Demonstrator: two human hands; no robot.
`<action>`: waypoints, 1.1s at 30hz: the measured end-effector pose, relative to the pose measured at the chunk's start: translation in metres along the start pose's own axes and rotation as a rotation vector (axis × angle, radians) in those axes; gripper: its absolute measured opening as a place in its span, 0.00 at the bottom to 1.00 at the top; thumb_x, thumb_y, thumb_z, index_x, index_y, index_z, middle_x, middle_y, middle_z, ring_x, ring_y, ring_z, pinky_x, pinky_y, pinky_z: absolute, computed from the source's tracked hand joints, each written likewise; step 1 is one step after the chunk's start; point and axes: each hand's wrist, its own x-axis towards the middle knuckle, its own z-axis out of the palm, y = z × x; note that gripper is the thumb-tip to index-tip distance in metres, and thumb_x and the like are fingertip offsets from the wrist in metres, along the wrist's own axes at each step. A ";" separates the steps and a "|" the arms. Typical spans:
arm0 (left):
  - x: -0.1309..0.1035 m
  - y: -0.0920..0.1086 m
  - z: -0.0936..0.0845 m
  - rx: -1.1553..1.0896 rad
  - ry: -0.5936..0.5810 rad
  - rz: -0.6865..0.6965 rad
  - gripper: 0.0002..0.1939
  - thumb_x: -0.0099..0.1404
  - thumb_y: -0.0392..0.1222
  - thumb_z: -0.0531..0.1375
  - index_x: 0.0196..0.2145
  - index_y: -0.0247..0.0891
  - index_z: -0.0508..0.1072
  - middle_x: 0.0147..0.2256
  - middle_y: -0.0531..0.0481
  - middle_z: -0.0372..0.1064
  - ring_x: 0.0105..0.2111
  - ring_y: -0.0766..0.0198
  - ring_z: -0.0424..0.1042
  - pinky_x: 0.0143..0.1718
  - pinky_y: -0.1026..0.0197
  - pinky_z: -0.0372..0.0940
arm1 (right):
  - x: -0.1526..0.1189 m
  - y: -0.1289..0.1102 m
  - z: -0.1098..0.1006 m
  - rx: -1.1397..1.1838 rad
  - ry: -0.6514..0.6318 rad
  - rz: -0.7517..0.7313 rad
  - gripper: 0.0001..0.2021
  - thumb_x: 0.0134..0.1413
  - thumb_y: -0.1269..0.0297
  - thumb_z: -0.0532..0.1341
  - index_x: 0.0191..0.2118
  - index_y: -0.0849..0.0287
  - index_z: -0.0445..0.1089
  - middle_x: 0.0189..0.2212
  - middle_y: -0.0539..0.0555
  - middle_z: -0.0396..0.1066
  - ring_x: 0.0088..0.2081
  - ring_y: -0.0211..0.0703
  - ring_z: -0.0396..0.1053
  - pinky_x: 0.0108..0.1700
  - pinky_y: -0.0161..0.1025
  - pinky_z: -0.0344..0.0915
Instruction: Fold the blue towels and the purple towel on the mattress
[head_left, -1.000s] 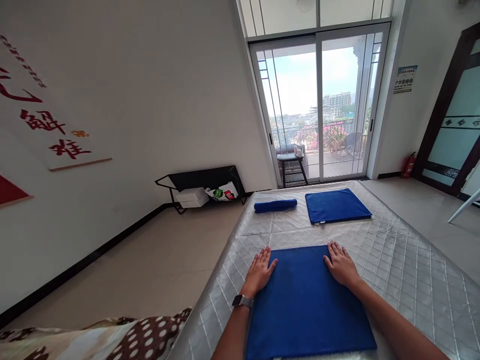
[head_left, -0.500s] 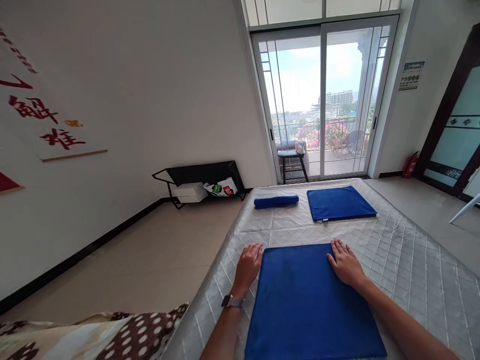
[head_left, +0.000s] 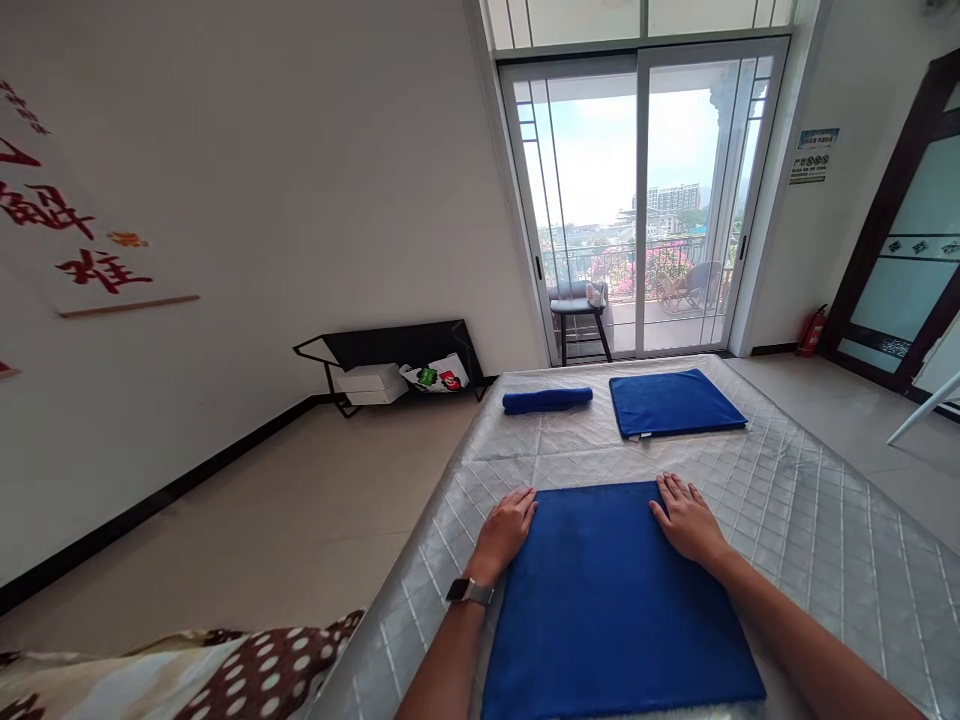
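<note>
A flat blue cloth point(head_left: 615, 600) lies spread on the quilted silver mattress point(head_left: 810, 530) in front of me. My left hand point(head_left: 508, 528), with a watch point(head_left: 469, 591) on its wrist, rests at the cloth's far left corner, fingers together and stretched forward. On the far right corner my right hand point(head_left: 686, 520) lies flat, its thumb apart from the fingers. Neither hand grips anything. Farther up the mattress are a rolled blue cloth point(head_left: 547, 400) on the left and a folded blue cloth point(head_left: 675, 403) with a small white tag on the right.
A polka-dot brown and cream fabric point(head_left: 262, 670) is at the lower left. By the wall stands a low black rack point(head_left: 397, 350) with white boxes point(head_left: 371, 384) and a printed bag point(head_left: 439, 374). Beyond the mattress are a glass sliding door point(head_left: 641, 210) and a fire extinguisher point(head_left: 811, 331).
My left hand has moved right, from beside the cloth's far left corner onto its edge. My right hand stays flat on the far right corner. The view has shifted slightly.
</note>
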 end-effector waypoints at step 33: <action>0.005 0.000 -0.002 0.003 0.129 -0.033 0.13 0.70 0.39 0.55 0.44 0.45 0.81 0.48 0.48 0.78 0.51 0.54 0.73 0.55 0.51 0.66 | -0.006 -0.012 -0.019 -0.007 -0.045 0.038 0.32 0.69 0.53 0.43 0.72 0.66 0.49 0.71 0.60 0.48 0.72 0.46 0.42 0.71 0.46 0.37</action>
